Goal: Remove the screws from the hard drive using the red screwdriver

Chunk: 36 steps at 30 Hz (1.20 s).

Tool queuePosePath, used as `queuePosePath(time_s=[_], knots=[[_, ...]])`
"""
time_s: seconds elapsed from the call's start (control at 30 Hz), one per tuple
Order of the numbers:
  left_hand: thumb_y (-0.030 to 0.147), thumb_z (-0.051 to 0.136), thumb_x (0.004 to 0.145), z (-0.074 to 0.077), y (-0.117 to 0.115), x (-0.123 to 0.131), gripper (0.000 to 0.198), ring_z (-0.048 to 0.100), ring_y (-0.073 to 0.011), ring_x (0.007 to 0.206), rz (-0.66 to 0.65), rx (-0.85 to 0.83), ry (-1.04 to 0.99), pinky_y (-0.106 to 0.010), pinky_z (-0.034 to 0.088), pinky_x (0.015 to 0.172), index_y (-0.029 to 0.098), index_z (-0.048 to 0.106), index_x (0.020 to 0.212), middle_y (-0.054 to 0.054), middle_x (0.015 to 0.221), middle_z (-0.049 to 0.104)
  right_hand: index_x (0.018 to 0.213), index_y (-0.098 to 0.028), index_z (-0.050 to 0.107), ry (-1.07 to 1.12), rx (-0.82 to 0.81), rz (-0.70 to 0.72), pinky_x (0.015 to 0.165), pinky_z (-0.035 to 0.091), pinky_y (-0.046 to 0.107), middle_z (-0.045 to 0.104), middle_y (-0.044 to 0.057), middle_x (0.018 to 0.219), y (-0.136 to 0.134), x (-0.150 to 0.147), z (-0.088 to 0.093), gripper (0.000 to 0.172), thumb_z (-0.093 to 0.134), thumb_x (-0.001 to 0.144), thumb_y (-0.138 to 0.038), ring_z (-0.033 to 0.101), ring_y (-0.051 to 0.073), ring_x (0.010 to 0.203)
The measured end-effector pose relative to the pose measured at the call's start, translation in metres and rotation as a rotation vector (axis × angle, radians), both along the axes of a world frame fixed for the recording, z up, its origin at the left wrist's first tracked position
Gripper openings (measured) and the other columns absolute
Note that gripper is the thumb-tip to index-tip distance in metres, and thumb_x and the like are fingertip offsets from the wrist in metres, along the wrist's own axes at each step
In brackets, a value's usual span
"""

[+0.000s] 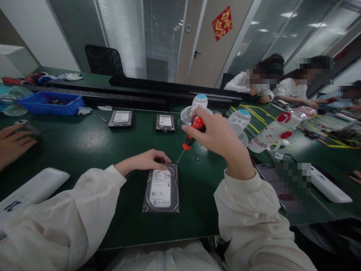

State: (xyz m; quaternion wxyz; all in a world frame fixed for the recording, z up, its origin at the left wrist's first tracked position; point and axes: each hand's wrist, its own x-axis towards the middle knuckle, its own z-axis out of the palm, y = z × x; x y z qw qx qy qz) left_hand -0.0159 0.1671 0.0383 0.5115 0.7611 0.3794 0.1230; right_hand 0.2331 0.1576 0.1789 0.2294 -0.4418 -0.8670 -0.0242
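Observation:
A hard drive [161, 188] with a white label lies flat on the green table in front of me. My left hand [150, 160] grips its far left corner, thumb on the label and fingers curled over the far edge. In my right hand [216, 131] is a screwdriver [189, 138] with a red and black handle, held tilted. Its thin shaft points down to the far right corner of the drive, and the tip appears to touch there. Several small screws [197, 159] are scattered on the table just right of the tip.
Two more hard drives, one larger [121, 118] and one smaller [165, 122], lie farther back. White fans [238, 122] and a red-and-white bottle [270, 131] stand right. A blue basket [53, 104] and another person's hand [14, 141] are left. People sit at the far right.

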Motion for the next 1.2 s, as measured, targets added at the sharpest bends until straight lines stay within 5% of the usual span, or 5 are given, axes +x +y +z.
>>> queuePosePath(time_s=[0.2,0.43,0.63,0.83,1.2], knots=[[0.046,0.071,0.087,0.0030,-0.0016,0.0001,0.040,0.065,-0.0238,0.109,-0.019,-0.007,-0.017,-0.037,0.052,0.091,0.022,0.069,0.118,-0.005,0.120,0.068,0.113,-0.018,0.052,0.029,-0.045,0.084,0.062,0.029,0.030,0.052,-0.002,0.073,-0.0014,0.0013,0.0014,0.034,0.056,0.080,-0.024,0.044,0.014,0.061],[0.044,0.072,0.087,0.0014,-0.0010,0.0000,0.038,0.067,-0.0233,0.106,-0.014,0.008,-0.013,-0.038,0.052,0.091,0.022,0.070,0.117,-0.005,0.117,0.069,0.099,-0.020,0.053,0.005,-0.020,-0.024,0.063,0.029,0.031,0.051,-0.002,0.067,-0.0010,0.0010,0.0009,0.028,0.051,0.094,-0.048,0.045,0.015,0.060],[0.043,0.074,0.085,0.0001,-0.0018,0.0002,0.040,0.067,-0.0233,0.106,-0.008,0.010,-0.054,-0.038,0.052,0.091,0.020,0.071,0.118,-0.006,0.118,0.069,0.100,-0.020,0.048,0.043,-0.066,0.122,0.066,0.033,0.030,0.056,0.000,0.080,-0.0006,0.0018,0.0032,0.021,0.056,0.080,-0.023,0.048,0.015,0.066],[0.046,0.075,0.085,0.0001,-0.0010,-0.0012,0.042,0.066,-0.0240,0.107,0.003,-0.007,-0.043,-0.039,0.053,0.091,0.022,0.071,0.119,-0.006,0.119,0.068,0.095,-0.021,0.052,-0.036,-0.004,-0.020,0.063,0.029,0.030,0.052,-0.001,0.068,-0.0012,-0.0018,0.0017,0.027,0.052,0.094,-0.048,0.044,0.015,0.061],[0.048,0.073,0.086,-0.0038,0.0023,-0.0019,0.042,0.065,-0.0238,0.108,-0.015,0.012,-0.036,-0.040,0.051,0.094,0.023,0.071,0.119,-0.006,0.120,0.066,0.097,-0.021,0.059,-0.034,-0.027,-0.003,0.061,0.029,0.029,0.052,-0.001,0.063,-0.0029,0.0012,0.0058,0.030,0.053,0.093,-0.051,0.047,0.015,0.058]])
